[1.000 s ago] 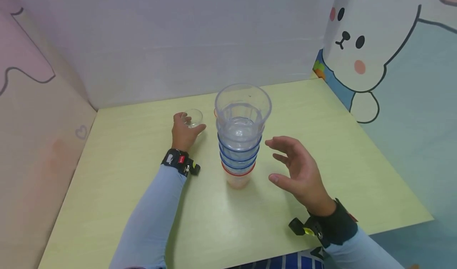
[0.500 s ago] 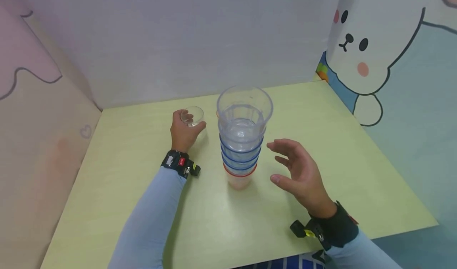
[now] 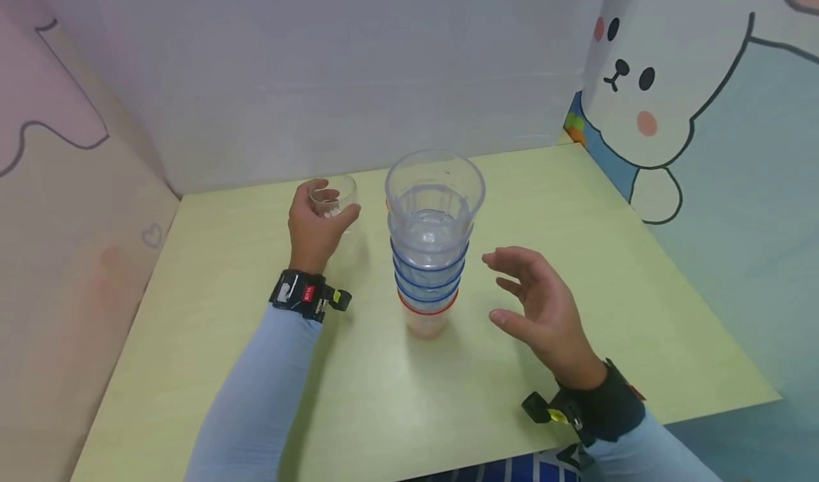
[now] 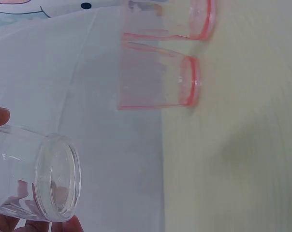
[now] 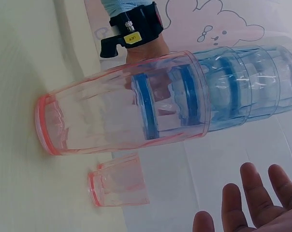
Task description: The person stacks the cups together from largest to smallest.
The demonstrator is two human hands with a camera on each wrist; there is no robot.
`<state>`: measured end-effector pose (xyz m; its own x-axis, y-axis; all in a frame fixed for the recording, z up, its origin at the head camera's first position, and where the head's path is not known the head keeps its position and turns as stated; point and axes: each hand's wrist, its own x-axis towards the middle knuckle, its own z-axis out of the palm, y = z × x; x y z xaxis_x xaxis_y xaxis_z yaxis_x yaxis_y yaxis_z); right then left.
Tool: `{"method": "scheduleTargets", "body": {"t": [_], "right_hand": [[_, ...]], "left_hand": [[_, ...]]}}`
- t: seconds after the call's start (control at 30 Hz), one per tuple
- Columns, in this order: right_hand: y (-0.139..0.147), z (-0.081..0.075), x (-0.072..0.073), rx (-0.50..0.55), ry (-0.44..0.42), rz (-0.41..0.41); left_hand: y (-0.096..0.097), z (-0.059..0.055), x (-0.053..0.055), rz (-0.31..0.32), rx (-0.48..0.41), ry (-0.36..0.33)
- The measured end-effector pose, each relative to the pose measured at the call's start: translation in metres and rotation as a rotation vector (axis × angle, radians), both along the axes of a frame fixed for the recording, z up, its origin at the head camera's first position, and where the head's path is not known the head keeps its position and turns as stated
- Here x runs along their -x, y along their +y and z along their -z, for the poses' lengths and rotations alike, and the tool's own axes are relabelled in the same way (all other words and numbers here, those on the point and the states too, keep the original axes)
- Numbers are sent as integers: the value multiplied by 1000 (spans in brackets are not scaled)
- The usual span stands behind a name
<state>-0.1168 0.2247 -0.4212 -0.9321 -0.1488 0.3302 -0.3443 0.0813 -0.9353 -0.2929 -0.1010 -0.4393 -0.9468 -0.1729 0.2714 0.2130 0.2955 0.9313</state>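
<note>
My left hand grips a small clear cup at the back left of the table, fingers and thumb around its sides. In the left wrist view, the clear cup's thick base appears raised off the tabletop. Center stage stands a tall stack of nested plastic cups, a pink cup lowest, blue-tinted ones above and a clear rim on top. To the right of that stack, my right hand hovers with fingers apart and holds nothing.
Two small pink cups stand side by side near the back wall, the nearer pink cup fully seen in the left wrist view; the stack mostly hides them from the head view. Walls enclose the pale yellow table at back and sides.
My left hand has moved back and to the left with the small clear cup, seemingly lifting it. The right hand and the stack have stayed nearly still.
</note>
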Motion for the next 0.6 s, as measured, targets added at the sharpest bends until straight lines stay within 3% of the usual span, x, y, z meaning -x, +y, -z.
{"method": "scheduleTargets", "body": {"t": [0.37,0.6], "right_hand": [[3,-6,-1,19,-5,-6],[2,-5,-1,25,3,-38]], "left_hand": [[2,-50,-21,112,-62,122],[12,-89,-46,137,-89,166]]}}
